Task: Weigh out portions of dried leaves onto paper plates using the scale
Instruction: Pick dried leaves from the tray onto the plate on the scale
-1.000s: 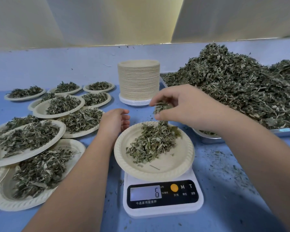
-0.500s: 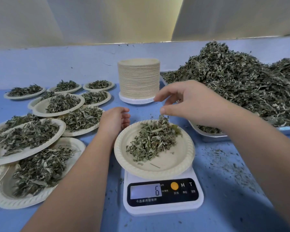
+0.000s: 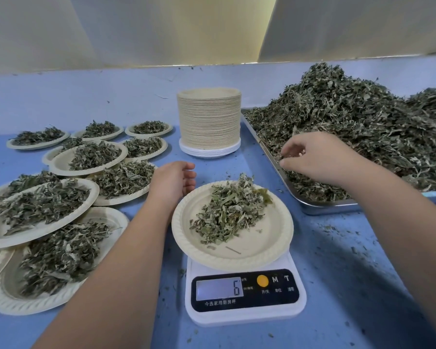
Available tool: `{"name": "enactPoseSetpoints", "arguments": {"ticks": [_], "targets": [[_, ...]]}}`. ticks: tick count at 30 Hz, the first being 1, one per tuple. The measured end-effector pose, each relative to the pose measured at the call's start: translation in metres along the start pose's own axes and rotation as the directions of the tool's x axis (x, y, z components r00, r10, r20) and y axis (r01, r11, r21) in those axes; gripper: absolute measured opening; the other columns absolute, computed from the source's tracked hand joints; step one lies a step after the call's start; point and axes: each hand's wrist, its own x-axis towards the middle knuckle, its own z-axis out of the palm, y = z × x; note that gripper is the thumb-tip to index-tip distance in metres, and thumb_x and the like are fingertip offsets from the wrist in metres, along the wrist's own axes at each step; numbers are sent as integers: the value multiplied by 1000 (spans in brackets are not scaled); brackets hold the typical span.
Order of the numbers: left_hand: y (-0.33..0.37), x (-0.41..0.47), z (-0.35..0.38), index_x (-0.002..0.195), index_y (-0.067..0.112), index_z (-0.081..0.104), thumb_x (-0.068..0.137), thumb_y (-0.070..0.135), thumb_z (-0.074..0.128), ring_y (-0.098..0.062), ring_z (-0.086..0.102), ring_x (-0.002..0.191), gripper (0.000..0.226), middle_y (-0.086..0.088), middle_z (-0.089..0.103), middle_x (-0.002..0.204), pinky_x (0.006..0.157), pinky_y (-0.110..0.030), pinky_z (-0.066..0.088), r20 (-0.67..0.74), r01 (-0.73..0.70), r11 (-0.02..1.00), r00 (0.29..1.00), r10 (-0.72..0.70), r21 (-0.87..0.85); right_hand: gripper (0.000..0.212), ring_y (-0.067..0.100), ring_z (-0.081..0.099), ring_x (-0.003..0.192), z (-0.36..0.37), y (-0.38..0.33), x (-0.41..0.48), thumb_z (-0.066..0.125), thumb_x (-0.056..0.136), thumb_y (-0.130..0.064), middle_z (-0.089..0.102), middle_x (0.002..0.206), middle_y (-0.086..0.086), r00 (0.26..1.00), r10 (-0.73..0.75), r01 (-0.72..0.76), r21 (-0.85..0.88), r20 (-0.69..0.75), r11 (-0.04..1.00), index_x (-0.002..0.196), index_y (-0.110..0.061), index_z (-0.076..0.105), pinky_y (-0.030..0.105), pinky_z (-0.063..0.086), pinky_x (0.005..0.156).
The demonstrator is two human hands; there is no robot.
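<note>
Head view, bench as seen from beside the worker. Scale (image 3: 244,293) sits at front centre of the blue table (image 3: 350,285); display reads 6. Paper plate (image 3: 275,248) rests on the scale, with a portion of dried leaves (image 3: 229,212) heaped toward its far side.

Left hand (image 3: 173,181): fingers loosely curled, holding nothing, just beside the plate's far-left rim.

Right hand (image 3: 315,157): over the metal tray (image 3: 320,207) to the right, fingertips bent down into the near edge of the big leaf heap (image 3: 363,127). Whether they have closed on any leaves I cannot tell; the hand's back hides them.

Stack of empty plates (image 3: 209,119) stands behind the scale. Filled plates (image 3: 86,157) lie overlapping at the left. Loose leaf crumbs are scattered on the table right of the scale.
</note>
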Motion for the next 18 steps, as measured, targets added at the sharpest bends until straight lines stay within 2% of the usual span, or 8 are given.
{"name": "enactPoseSetpoints", "arguments": {"ticks": [4,8,10,12,15,18], "targets": [[-1,1,-1,82,6,67,86,10,56,-16,53,45,12,-2,63,52,46,-23,47,-1,-6,1000,1000,6,7,39,21,61,91,7,9,2,67,82,-37,62,113,0,992,101,-93,-105,73,990,118,-22,62,31,50,78],[-1,1,-1,82,6,67,86,11,56,-16,54,46,12,-2,63,53,47,-24,47,-1,-11,1000,1000,11,13,52,24,57,105,9,16,2,68,82,-39,59,128,3,966,165,-115,-239,201,964,130,-26,55,30,49,86],[-1,1,-1,83,6,67,86,11,56,-16,53,46,12,-2,63,53,46,-22,47,1,-10,1000,1000,10,10,49,23,58,103,11,19,2,71,80,-35,61,123,3,963,164,-107,-253,214,961,126,-27,59,29,49,84],[-1,1,0,83,6,67,86,11,56,-16,52,45,13,-2,63,52,45,-21,46,2,-8,1000,1000,8,8,41,21,57,95,14,22,3,74,77,-30,64,108,0,966,157,-106,-240,206,965,117,-27,65,26,47,78],[-1,1,0,83,6,66,87,11,55,-16,52,46,13,-2,62,51,45,-22,46,2,-4,1000,1000,4,7,23,17,56,79,17,26,5,79,74,-25,62,82,-6,970,145,-103,-213,192,972,96,-24,72,24,43,69],[-1,1,0,83,5,66,87,10,55,-17,52,46,13,-2,62,52,45,-22,46,-1,-5,1000,1000,5,7,12,10,53,66,16,28,6,81,72,-20,60,70,-10,978,129,-101,-165,164,981,77,-24,72,22,40,61]]}}
